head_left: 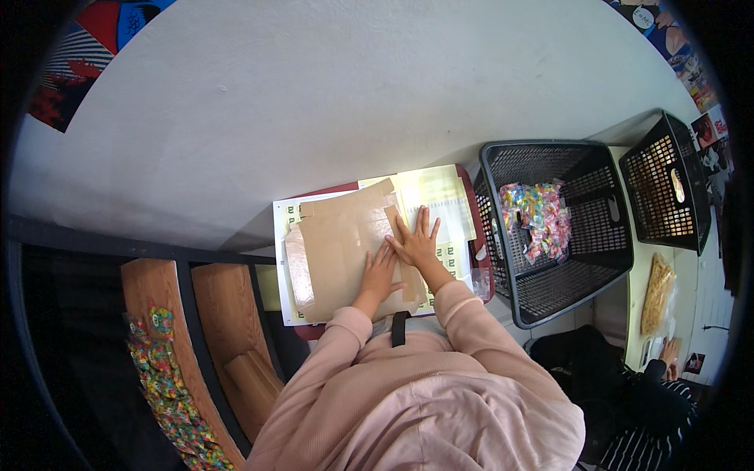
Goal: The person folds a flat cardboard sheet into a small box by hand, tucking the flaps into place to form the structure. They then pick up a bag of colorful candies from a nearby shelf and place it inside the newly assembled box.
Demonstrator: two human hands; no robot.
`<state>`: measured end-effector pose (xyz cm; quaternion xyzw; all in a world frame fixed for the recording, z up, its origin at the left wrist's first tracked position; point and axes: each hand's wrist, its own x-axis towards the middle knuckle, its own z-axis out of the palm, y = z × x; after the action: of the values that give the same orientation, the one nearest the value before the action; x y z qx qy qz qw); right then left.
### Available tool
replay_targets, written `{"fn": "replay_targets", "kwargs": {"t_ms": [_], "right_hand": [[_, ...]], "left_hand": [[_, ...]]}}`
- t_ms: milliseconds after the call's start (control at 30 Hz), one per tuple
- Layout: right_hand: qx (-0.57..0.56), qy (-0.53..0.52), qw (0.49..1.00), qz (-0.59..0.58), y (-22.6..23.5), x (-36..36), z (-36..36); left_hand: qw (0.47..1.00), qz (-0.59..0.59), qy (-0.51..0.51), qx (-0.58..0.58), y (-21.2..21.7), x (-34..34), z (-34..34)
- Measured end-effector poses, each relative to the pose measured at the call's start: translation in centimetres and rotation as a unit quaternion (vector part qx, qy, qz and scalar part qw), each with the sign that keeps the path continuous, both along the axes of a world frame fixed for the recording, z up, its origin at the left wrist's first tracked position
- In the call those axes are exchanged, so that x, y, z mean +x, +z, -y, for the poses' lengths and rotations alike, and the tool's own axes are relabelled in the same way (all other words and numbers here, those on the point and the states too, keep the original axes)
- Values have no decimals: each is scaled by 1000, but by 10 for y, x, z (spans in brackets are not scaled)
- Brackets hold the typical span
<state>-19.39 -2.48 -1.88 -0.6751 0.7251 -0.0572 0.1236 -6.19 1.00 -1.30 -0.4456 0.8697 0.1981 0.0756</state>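
Note:
A flattened brown cardboard box lies in front of me, with clear tape along its left edge and flaps at several sides. My left hand rests on it near its right part, fingers stretched out and holding nothing. Just to the right, my right hand lies flat across the box's folded right flap, fingers spread. The two hands meet or nearly meet at the fingers. Under the cardboard are pale printed sheets on a dark red table.
At right stands a black plastic basket holding colourful wrapped sweets; another black basket is beyond it. A bag of yellowish snacks lies near another person's hand. Left are wooden compartments and colourful packets.

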Motion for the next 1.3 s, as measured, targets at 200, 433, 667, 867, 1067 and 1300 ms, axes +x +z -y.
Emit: {"fn": "replay_targets", "kwargs": {"t_ms": [200, 433, 667, 867, 1067, 1300], "right_hand": [[-16, 31, 999, -2, -2, -6, -31], [-21, 79, 996, -30, 0, -8, -81], [-14, 82, 996, -32, -12, -14, -98], [-74, 0, 995, 69, 0, -4, -111], [-98, -109, 978, 149, 23, 16, -115], [-116, -162, 962, 185, 2, 18, -113]], "left_hand": [[1000, 1, -6, -18, 0, 0, -2], [1000, -12, -15, 2, 4, 4, 6], [1000, 5, 13, -15, 25, -5, -7], [949, -226, 189, -113, 57, 51, -39], [838, -117, 519, -122, 29, 153, -41], [876, -248, 410, -42, -27, 181, -43]]}}
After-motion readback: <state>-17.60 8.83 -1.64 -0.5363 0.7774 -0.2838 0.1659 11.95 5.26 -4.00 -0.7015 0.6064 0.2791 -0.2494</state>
